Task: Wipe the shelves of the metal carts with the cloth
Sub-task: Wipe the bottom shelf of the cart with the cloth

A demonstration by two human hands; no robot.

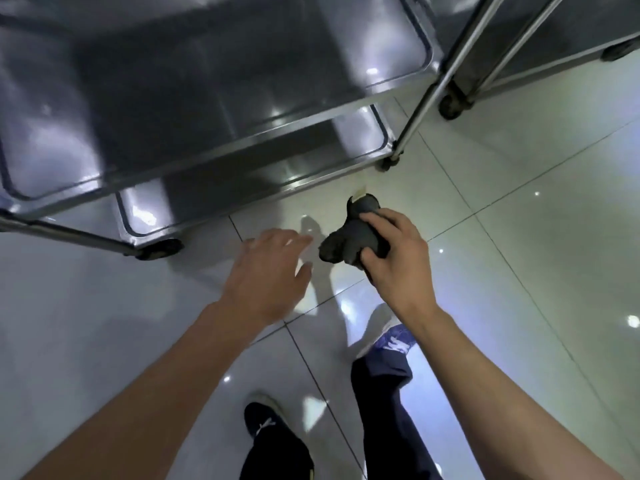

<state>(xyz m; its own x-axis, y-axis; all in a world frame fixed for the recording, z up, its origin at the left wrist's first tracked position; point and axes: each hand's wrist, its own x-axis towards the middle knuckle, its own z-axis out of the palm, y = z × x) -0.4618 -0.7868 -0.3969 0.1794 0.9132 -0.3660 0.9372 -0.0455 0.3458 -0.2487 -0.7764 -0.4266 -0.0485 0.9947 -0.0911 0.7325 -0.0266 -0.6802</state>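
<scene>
Cloth (349,239) bunched in right hand (394,258); left hand (270,271) spread, empty. Risk: wad wipes shelf (214,98) poorly.

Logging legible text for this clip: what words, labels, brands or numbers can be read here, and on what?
None can be read.
Blue shoe: a white mark on the side, too blurred to read.
Metal cart, cloth in the right hand, floor tiles: no text visible.

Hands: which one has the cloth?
The right hand grips the bunched dark cloth. The left hand is spread open beside it, holding nothing.
</scene>
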